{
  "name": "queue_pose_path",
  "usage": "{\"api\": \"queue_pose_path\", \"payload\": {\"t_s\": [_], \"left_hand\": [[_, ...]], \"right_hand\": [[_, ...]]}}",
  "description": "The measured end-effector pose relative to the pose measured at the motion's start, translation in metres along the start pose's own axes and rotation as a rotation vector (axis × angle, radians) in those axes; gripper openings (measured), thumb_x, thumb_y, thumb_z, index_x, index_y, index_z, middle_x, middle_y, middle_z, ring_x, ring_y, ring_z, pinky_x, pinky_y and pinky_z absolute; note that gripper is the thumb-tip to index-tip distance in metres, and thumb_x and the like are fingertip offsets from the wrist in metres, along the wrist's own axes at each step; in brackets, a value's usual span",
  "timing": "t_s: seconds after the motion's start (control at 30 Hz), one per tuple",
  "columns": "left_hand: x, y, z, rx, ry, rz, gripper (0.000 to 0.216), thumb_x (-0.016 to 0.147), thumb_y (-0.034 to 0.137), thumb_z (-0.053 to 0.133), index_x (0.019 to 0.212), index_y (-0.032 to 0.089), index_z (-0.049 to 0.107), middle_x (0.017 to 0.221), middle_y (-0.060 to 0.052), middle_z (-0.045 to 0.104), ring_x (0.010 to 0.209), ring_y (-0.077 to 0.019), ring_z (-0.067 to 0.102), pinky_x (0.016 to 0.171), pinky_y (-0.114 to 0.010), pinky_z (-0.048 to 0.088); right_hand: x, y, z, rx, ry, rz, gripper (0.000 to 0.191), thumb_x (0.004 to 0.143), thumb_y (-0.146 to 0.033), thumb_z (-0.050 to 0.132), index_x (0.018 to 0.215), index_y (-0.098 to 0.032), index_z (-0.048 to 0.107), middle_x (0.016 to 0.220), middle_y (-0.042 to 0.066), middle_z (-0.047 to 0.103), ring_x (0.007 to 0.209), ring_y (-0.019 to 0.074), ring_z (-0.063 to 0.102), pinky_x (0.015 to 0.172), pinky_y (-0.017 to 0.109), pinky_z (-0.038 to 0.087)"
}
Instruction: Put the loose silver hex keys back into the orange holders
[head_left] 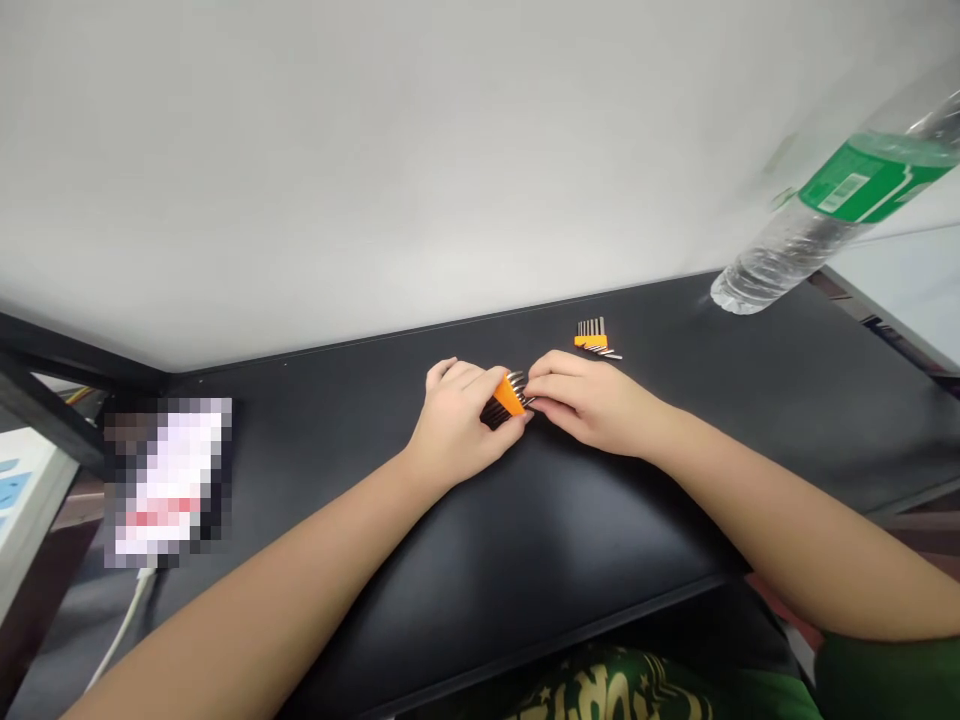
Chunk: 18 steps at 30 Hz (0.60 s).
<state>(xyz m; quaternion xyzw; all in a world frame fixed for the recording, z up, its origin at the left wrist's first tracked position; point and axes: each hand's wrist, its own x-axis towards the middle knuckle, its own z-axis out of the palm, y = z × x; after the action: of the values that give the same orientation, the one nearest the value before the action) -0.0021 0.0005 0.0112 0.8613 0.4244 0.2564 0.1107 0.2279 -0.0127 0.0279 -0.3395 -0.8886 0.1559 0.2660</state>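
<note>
Over the middle of the black desk, my left hand (pixel 461 415) is closed around an orange hex key holder (pixel 510 394). Several metal hex keys stick out of it, their bent ends to the right. My right hand (pixel 589 402) meets it from the right, its thumb and fingers pinched on the end of one hex key (pixel 529 400); the fingertips hide part of that key. Just behind my right hand lies a second, smaller orange holder (pixel 591 341) with several hex keys in it, apart from both hands.
A tall clear bottle (pixel 780 250) with a green label stands at the back right by the pale wall (pixel 375 150). On the left lies a blurred-out bright device (pixel 169 480) with a white cable (pixel 124 625). A dark frame post (pixel 52 400) rises at the desk's left edge.
</note>
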Motion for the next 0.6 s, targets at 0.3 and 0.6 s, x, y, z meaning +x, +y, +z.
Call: {"api": "queue_pose_path", "payload": {"t_s": [0.3,0.6], "left_hand": [[-0.0001,-0.0018,-0.0002,-0.030,0.010,-0.006,0.029,0.087,0.043,0.068,0.110,0.025,0.067,0.088,-0.001,0.069,0.090,-0.0205,0.064,0.115,-0.046,0.035],[-0.0009,-0.0008,0.0011,-0.017,-0.007,0.035,0.032,0.086,0.042,0.068,0.113,0.025,0.065,0.090,0.000,0.071,0.094,-0.0210,0.066,0.119,-0.049,0.030]], "right_hand": [[0.0010,0.0020,0.0007,0.099,0.019,-0.025,0.019,0.102,-0.016,0.052,0.106,-0.017,0.070,0.103,0.010,0.069,0.093,0.0186,0.066,0.086,0.033,0.056],[0.0009,0.0087,0.0078,0.019,-0.009,0.004,0.018,0.102,-0.021,0.057,0.096,-0.018,0.074,0.090,0.006,0.068,0.079,0.0169,0.065,0.073,0.030,0.052]]}}
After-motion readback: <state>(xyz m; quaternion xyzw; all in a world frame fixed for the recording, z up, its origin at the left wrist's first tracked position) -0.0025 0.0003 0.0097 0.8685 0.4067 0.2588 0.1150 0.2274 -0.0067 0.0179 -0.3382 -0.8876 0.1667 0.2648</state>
